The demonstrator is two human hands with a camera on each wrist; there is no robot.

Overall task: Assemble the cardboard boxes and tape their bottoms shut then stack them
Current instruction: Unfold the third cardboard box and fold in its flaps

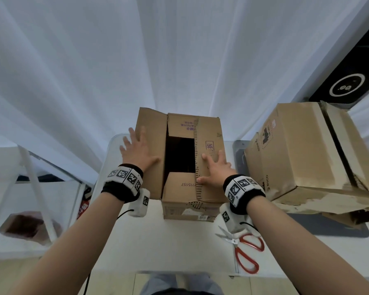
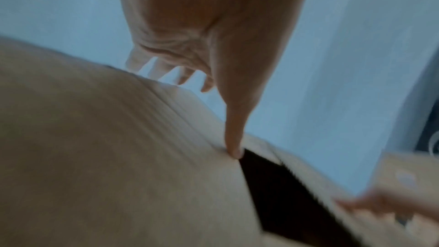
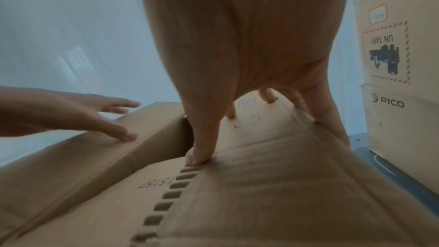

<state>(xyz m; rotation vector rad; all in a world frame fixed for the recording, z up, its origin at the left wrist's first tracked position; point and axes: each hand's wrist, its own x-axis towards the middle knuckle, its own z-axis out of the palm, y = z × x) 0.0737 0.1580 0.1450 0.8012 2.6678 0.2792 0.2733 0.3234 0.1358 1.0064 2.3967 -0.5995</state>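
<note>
— Where is the box you're working on?

— The cardboard box [image 1: 192, 167] stands on the white table [image 1: 158, 237], right in front of me, its flapped end turned up. The two short flaps lie folded in, and a dark gap shows between them.

— And your hands?

— My left hand [image 1: 137, 153] lies flat on the left long flap [image 1: 152, 150], fingers straight and spread, gripping nothing. That flap is not fully down; it slopes up toward the outer edge. In the left wrist view my thumb tip touches the flap's edge just beside the gap.

— The right one?

— My right hand [image 1: 216, 170] presses the right long flap [image 1: 209, 158] down, fingers straight and splayed, thumb at the flap's serrated printed edge. It grasps nothing either.

— Anything else near you?

— A bigger cardboard box marked PICO [image 1: 296, 154] stands to my right, near my box but apart from it. Red-handled scissors [image 1: 243, 250] lie on the table below my right wrist. White curtains [image 1: 83, 71] hang behind the table.
</note>
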